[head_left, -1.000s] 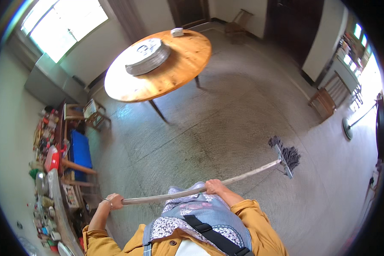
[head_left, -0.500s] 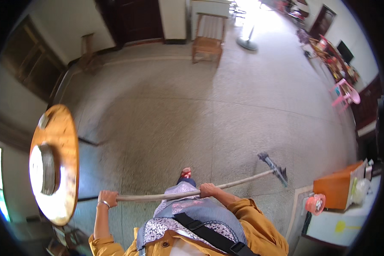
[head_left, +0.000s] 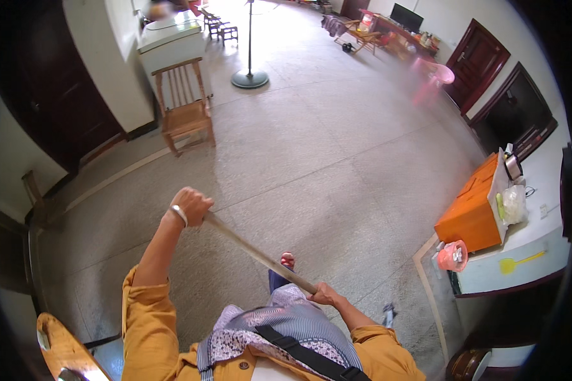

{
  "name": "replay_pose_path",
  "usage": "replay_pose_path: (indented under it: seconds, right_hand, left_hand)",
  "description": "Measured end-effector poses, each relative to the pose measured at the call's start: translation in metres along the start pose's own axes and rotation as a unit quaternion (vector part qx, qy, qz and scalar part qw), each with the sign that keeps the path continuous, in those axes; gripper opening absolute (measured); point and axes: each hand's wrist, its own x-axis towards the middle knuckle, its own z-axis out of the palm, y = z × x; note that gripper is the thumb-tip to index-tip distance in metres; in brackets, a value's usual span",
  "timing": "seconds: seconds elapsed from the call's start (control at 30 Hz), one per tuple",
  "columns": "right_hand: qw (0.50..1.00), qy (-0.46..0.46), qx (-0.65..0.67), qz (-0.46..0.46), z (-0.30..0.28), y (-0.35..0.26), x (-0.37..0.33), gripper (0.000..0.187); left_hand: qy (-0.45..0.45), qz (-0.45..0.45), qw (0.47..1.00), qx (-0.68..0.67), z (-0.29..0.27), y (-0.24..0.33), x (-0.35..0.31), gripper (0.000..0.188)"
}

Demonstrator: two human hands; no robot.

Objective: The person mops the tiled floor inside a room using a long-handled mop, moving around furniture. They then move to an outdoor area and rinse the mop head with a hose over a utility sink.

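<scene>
Near the centre left, my left hand (head_left: 192,204) is wrapped round the upper end of a long wooden-handled mop (head_left: 251,249). Lower down, close to my apron, my right hand (head_left: 326,294) grips the same handle. The pole slants from upper left to lower right across my front. Only a small grey, dark-fringed part of the mop head (head_left: 388,314) shows on the floor, past my right forearm; the sleeve hides the stretch of handle before it. My foot in a red sandal (head_left: 288,260) rests just beyond the pole.
A wooden chair (head_left: 185,113) and a fan's round base (head_left: 250,79) stand ahead left. At right are an orange cabinet (head_left: 470,213), a pink bin (head_left: 452,256) and a pink plastic chair (head_left: 433,75). A round wooden table (head_left: 63,346) edges in at lower left.
My view has turned right. My left hand has risen and pushed forward, tilting the handle from nearly level to a steep slant. The mop head has dropped back toward my right side.
</scene>
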Motion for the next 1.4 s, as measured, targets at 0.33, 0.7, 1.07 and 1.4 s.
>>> replay_pose_path:
  seconds: [0.33, 0.7, 1.07, 1.4]
  right_hand:
    - [0.986, 0.114, 0.121, 0.005, -0.179, 0.026, 0.115, 0.029]
    - [0.977, 0.072, 0.182, 0.09, -0.388, -0.026, 0.335, 0.029]
    - [0.971, 0.165, 0.16, 0.063, -0.647, -0.079, 0.509, 0.031]
    - [0.973, 0.2, 0.116, 0.021, -0.909, -0.04, 0.705, 0.027]
  left_hand:
    - [0.031, 0.145, 0.987, 0.054, -0.084, -0.06, 0.334, 0.013]
    - [0.129, 0.184, 0.974, 0.034, -0.054, -0.248, 0.605, 0.012]
    - [0.194, 0.191, 0.962, 0.031, -0.077, -0.415, 0.893, 0.011]
    - [0.212, 0.147, 0.966, 0.037, -0.121, -0.52, 1.165, 0.016]
